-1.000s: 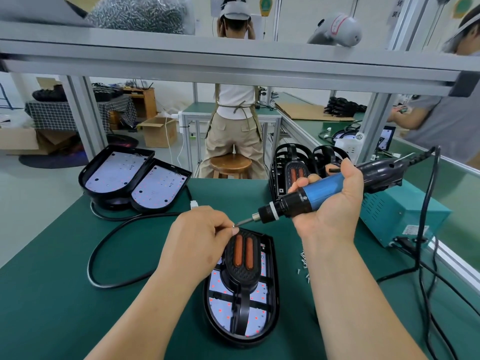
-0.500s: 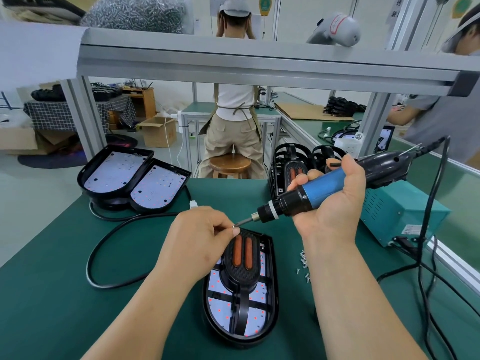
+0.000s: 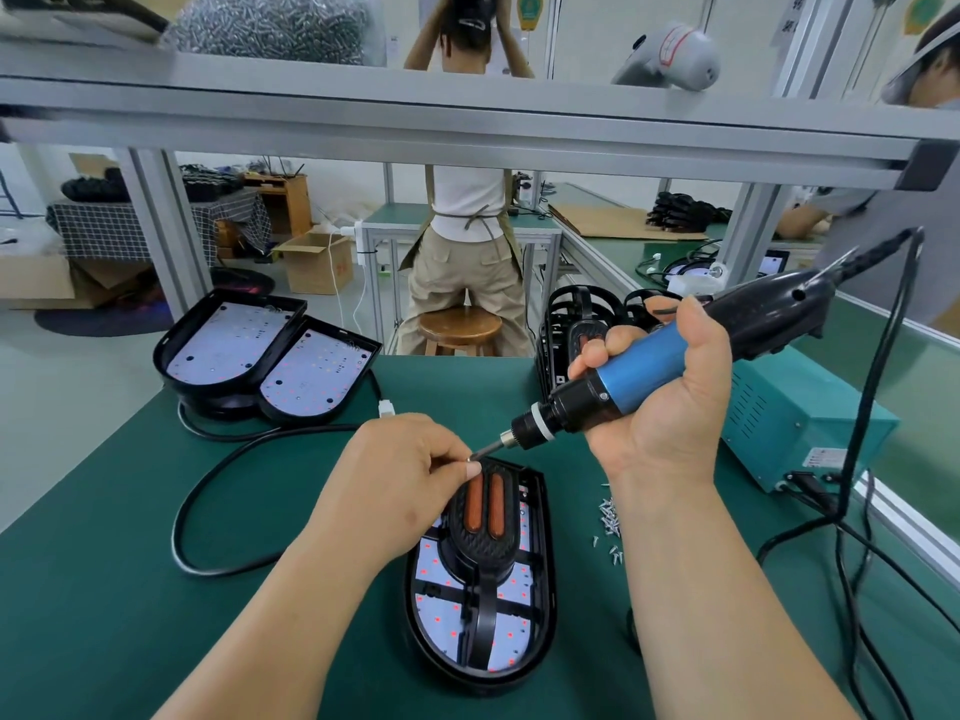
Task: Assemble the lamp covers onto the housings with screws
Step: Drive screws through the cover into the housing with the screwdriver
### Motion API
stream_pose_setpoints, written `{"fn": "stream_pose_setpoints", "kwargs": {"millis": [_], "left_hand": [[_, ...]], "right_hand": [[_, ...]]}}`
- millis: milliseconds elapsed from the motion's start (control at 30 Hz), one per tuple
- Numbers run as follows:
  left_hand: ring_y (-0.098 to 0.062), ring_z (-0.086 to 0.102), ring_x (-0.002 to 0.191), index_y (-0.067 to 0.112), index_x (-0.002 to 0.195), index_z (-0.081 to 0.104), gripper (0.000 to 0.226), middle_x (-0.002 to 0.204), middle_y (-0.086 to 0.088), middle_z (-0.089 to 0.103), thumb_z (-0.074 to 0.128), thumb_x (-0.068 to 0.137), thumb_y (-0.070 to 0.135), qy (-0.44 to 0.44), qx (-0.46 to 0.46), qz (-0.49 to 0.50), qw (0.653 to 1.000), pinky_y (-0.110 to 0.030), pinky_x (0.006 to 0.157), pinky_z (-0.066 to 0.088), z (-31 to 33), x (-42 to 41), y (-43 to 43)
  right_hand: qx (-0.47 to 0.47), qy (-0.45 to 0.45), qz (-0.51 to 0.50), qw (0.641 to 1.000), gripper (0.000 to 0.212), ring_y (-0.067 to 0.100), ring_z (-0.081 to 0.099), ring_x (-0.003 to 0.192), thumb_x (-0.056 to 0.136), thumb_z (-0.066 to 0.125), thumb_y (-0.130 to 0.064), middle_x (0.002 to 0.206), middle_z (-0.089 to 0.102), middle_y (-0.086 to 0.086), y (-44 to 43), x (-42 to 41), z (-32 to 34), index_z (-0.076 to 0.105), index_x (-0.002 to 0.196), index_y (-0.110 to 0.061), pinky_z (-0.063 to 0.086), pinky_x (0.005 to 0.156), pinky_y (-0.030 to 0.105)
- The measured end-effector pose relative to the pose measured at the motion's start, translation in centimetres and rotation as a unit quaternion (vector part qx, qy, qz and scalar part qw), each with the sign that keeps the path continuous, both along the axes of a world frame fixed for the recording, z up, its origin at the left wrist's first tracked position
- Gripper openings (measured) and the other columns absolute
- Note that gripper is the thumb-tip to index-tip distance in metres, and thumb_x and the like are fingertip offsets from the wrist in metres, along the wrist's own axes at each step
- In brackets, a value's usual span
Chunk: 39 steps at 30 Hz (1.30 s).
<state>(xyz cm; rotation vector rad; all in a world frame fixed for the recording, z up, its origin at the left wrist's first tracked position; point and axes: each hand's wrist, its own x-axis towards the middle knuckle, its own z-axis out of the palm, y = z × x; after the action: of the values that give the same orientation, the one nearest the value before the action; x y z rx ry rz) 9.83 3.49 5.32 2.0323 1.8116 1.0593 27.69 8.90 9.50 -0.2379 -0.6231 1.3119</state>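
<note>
A black lamp housing (image 3: 543,579) lies on the green mat in front of me, its LED board showing red dots. A black cover (image 3: 485,527) with two orange bars sits on top of it. My left hand (image 3: 400,485) pinches a small screw (image 3: 471,458) at the cover's far edge. My right hand (image 3: 660,402) grips a blue and black electric screwdriver (image 3: 644,366), tilted down to the left, and its bit tip meets the screw at my left fingertips. Loose screws (image 3: 610,522) lie on the mat right of the housing.
Two open housings (image 3: 260,356) with white LED boards stand at the back left, and a black cable (image 3: 208,491) loops from them. Stacked black covers (image 3: 571,314) stand behind the screwdriver. A teal power box (image 3: 800,423) and its cables sit at the right. A person stands beyond the bench.
The hands, the screw and the screwdriver hold almost the same place. The screwdriver's rear end and cord have shifted slightly.
</note>
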Motion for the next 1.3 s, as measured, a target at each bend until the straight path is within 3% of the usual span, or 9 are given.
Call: {"fn": "stream_pose_setpoints", "kwargs": {"millis": [33,100,167,300,467,567,700,867,1300], "left_hand": [[-0.007,0.061,0.085,0.032,0.09,0.079,0.007,0.085,0.011,0.068,0.077,0.084,0.028,-0.009,-0.008,-0.001,1.0,-0.02,0.08,0.047,0.0,0.0,0.0],[0.002,0.054,0.105,0.04,0.125,0.066,0.043,0.111,0.02,0.062,0.076,0.084,0.031,-0.005,-0.045,0.004,0.999,-0.004,0.088,0.035,0.1,-0.5,-0.1],[0.002,0.053,0.113,0.041,0.142,0.047,0.064,0.125,0.021,0.052,0.074,0.085,0.03,-0.027,-0.078,0.027,0.996,-0.014,0.096,0.038,0.1,-1.5,-0.3],[-0.004,0.06,0.09,0.031,0.123,0.053,0.04,0.107,0.01,0.064,0.07,0.088,0.037,-0.207,-0.153,0.138,0.957,-0.02,0.066,0.043,-0.8,-1.7,-1.5],[-0.018,0.065,0.104,0.012,0.122,0.06,0.078,0.109,0.001,0.07,0.076,0.066,0.065,-0.265,-0.272,0.107,0.919,-0.035,0.095,0.05,-3.5,-0.3,-2.3],[-0.032,0.072,0.1,0.006,0.115,0.068,0.056,0.104,-0.012,0.076,0.083,0.07,0.037,-0.393,-0.316,0.041,0.863,-0.05,0.102,0.05,-3.6,0.2,-2.1],[-0.043,0.069,0.101,-0.001,0.114,0.066,0.026,0.103,-0.023,0.074,0.067,0.088,0.003,-0.478,-0.326,0.025,0.815,-0.06,0.098,0.05,-3.9,0.7,-1.9],[-0.051,0.065,0.103,-0.008,0.117,0.059,0.027,0.108,-0.033,0.069,0.062,0.09,-0.005,-0.507,-0.306,0.025,0.806,-0.065,0.092,0.051,-3.7,1.1,-2.0],[-0.035,0.07,0.085,0.005,0.111,0.065,0.028,0.105,-0.026,0.071,0.059,0.089,-0.011,-0.505,-0.268,-0.009,0.82,-0.053,0.087,0.057,-3.9,1.2,-1.8]], "right_hand": [[-0.004,0.005,-0.005,1.0,0.022,0.02,0.05,0.051,0.075,0.064,-0.035,0.06,0.05,0.004,0.0,-0.1,0.0,0.054,0.086,-0.018,0.047,0.056,0.028],[-0.012,0.021,-0.019,1.0,0.021,0.02,0.049,0.051,0.075,0.065,-0.033,0.061,0.048,0.003,0.0,-0.1,-0.1,0.054,0.085,-0.018,0.047,0.057,0.028],[-0.021,0.032,-0.035,0.999,0.019,0.02,0.049,0.051,0.078,0.065,-0.03,0.061,0.047,0.003,0.0,-0.2,-0.3,0.053,0.087,-0.017,0.047,0.059,0.029],[-0.028,0.04,-0.066,0.997,0.031,0.022,0.048,0.05,0.077,0.066,-0.026,0.059,0.046,0.004,0.2,-0.9,-0.4,0.049,0.099,-0.012,0.047,0.057,0.029],[0.013,-0.011,-0.08,0.997,0.006,0.021,0.049,0.046,0.078,0.066,-0.02,0.052,0.049,0.004,-0.3,-3.1,-0.9,0.062,0.073,-0.02,0.046,0.056,0.031],[0.053,-0.058,-0.095,0.992,0.01,0.019,0.052,0.046,0.074,0.071,-0.024,0.052,0.05,0.003,-0.6,-4.1,-1.4,0.067,0.066,-0.028,0.047,0.057,0.031],[0.052,-0.087,-0.11,0.989,0.006,0.021,0.049,0.047,0.067,0.072,-0.032,0.053,0.049,0.004,-0.6,-4.6,-1.5,0.066,0.066,-0.03,0.048,0.055,0.03],[0.051,-0.107,-0.125,0.985,0.009,0.02,0.051,0.045,0.068,0.071,-0.032,0.051,0.051,0.002,-0.3,-4.8,-1.4,0.065,0.062,-0.03,0.048,0.055,0.031],[0.017,-0.083,-0.118,0.989,0.008,0.02,0.052,0.044,0.079,0.067,-0.021,0.053,0.05,0.003,-0.3,-4.4,-0.8,0.061,0.075,-0.022,0.048,0.055,0.032]]}}
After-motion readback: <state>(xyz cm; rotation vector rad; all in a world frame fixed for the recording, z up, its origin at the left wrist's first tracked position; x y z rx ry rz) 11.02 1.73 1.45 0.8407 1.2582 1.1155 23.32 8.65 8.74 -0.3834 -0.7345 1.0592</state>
